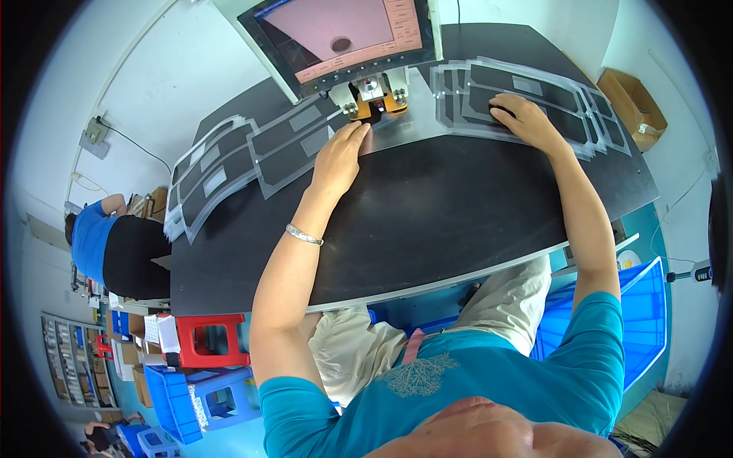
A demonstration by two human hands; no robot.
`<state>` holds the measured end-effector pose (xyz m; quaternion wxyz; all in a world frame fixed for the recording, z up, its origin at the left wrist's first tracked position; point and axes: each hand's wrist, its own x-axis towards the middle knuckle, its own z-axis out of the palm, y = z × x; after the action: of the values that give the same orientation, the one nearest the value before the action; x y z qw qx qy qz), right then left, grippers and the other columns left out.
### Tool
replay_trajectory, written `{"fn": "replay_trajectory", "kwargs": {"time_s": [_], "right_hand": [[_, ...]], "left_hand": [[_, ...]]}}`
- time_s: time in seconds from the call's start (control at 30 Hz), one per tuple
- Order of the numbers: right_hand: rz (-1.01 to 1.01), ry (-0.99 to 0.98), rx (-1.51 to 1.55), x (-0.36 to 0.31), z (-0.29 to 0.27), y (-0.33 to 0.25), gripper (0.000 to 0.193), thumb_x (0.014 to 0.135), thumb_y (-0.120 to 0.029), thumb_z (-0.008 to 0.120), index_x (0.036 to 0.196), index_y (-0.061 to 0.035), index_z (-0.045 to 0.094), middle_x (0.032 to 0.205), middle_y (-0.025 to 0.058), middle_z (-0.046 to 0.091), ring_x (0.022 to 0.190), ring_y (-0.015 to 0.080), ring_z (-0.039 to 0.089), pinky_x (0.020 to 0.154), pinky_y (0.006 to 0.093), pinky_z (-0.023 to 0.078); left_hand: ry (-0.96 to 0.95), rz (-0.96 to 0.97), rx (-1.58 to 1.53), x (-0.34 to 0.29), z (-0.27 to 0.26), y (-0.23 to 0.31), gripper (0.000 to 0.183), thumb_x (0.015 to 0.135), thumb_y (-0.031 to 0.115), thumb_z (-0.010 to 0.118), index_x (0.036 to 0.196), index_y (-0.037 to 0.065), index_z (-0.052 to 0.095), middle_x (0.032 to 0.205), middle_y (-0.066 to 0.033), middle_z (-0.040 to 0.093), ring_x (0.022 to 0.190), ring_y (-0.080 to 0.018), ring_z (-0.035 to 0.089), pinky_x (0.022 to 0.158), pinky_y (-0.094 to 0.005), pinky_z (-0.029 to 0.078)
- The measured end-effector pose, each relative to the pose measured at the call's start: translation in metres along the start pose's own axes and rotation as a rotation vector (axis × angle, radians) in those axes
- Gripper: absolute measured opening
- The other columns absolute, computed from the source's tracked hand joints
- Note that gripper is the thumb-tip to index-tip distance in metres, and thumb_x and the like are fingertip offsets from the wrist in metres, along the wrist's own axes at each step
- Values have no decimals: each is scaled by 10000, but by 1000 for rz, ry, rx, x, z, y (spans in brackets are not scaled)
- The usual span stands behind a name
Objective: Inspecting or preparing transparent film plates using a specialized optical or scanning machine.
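Note:
My left hand (342, 156) reaches to the front of a bench machine head (374, 99) with orange-yellow parts. Its fingers are stretched out side by side, with the tips close under the head; its thumb is hidden. Against that hand lies the right end of a dark sheet with clear borders (286, 145), which extends left across the black table. My right hand (531, 126) rests palm down on a fanned stack of similar sheets (561, 95) at the right, thumb and fingers apart. Another layered stack of sheets (206, 175) curves along the table's left side.
Above the machine head a monitor (343, 38) shows a pink picture with a dark oval. A metal plate (408, 126) lies beneath the head. Beyond the right stack stands a cardboard box (630, 107). Blue crates (641, 328), a red stool (214, 340) and a person in blue (103, 244) surround the table.

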<state>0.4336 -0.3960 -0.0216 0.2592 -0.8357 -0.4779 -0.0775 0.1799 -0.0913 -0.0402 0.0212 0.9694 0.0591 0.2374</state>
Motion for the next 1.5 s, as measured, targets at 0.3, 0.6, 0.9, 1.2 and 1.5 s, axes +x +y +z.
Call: {"fn": "replay_trajectory", "kwargs": {"time_s": [0.3,0.6,0.9,1.2,1.5], "right_hand": [[-104,183,145,0,1,-28,305,954,-238,665,1166,-21,697,1204,136,684,1120,308,642,960,391,506],[45,-36,441,2,8,-55,301,989,-214,645,1209,-13,685,958,65,702,825,111,664,729,270,515],[79,-55,421,3,9,-51,298,992,-227,642,1201,-20,691,950,52,707,776,103,660,673,252,503],[173,-144,589,1,7,-56,352,1007,-251,626,1282,-33,651,1041,60,706,811,101,650,683,246,526],[331,-351,836,-3,-3,-81,490,1033,-312,570,1412,-4,520,1049,115,704,863,138,705,672,228,562]], "left_hand": [[-6,-78,-170,-3,4,-6,502,869,-136,491,1325,45,597,1406,-119,576,1300,-297,547,1081,-398,471],[38,-73,-14,-2,0,-11,438,893,-50,519,1287,96,643,1345,-88,632,1211,-303,606,997,-412,518],[56,-57,0,-7,-3,-9,363,879,-43,564,1199,80,684,1275,-100,670,1164,-286,639,981,-396,528],[55,-52,-12,-8,2,-14,385,916,-15,505,1241,106,673,1319,-74,653,1164,-293,638,947,-402,546],[113,80,1,-17,-22,21,432,845,-45,528,1214,124,675,1203,-79,710,1033,-301,699,840,-412,588]]}}
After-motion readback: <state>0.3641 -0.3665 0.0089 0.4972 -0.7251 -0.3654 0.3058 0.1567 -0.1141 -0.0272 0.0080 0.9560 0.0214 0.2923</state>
